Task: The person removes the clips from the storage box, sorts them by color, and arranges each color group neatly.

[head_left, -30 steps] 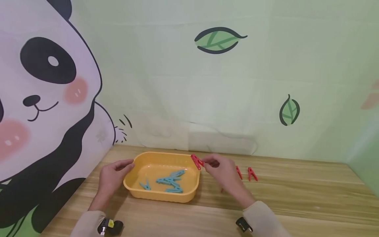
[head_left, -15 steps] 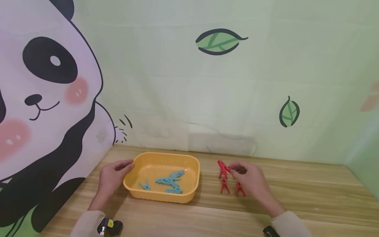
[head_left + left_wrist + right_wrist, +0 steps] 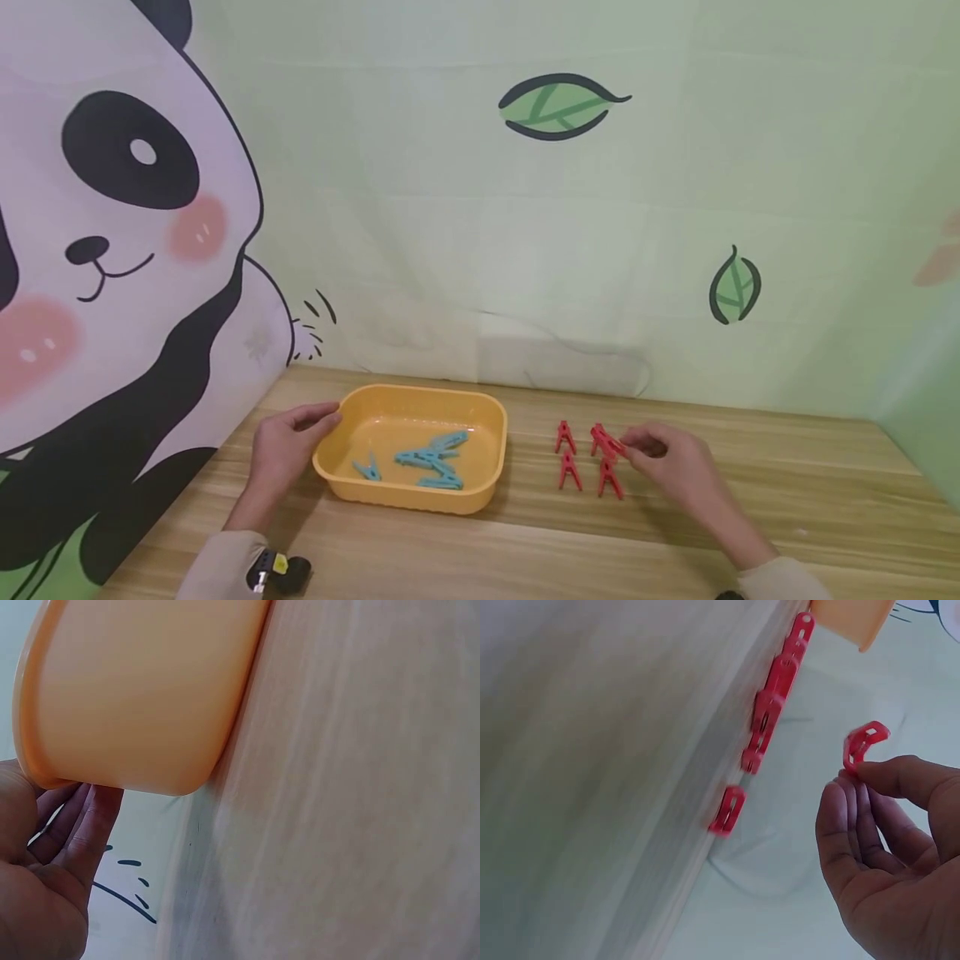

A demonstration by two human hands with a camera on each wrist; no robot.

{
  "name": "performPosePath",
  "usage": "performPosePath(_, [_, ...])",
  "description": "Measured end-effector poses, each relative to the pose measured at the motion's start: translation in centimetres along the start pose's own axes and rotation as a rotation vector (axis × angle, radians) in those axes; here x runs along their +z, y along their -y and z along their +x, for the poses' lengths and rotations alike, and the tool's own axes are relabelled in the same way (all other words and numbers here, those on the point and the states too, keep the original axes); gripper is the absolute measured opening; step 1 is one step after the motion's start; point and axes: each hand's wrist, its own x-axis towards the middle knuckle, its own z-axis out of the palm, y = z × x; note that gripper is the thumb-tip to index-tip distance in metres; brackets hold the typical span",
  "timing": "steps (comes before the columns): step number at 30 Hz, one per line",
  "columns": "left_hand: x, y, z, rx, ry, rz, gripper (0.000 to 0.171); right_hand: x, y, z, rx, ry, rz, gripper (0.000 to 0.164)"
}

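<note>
A yellow plastic basin [image 3: 408,498] stands on the table with several blue clothespins [image 3: 429,458] lying inside. My left hand [image 3: 283,446] grips its left end at the rim, also seen in the left wrist view, where my fingers [image 3: 94,825] touch the outer wall. To the right of the basin, my right hand [image 3: 675,462] pinches a red clothespin [image 3: 865,742] between thumb and fingers, lifted off the table. Below and beside it several red clothespins [image 3: 570,472] stand on the table; the held one partly covers another in the head view.
The wooden table [image 3: 525,554] meets a pale green wall cloth [image 3: 420,250] printed with leaves and a panda [image 3: 135,275]. In the right wrist view one red clothespin [image 3: 727,810] stands apart from the row.
My right hand has moved right, away from the basin's right rim to over the red clothespins, still pinching the red clothespin. My left hand stays at the basin.
</note>
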Motion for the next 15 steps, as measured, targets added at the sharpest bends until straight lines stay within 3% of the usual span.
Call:
performPosePath(8, [-0.1, -0.1, 0.0, -0.017, 0.009, 0.01, 0.036, -1.5, -1.8, -0.6, -0.011, 0.045, -0.068, 0.007])
performPosePath(15, [-0.1, 0.0, 0.0, -0.005, 0.011, 0.022, 0.036, -2.7, -2.9, -1.5, 0.032, 0.062, -0.123, 0.007])
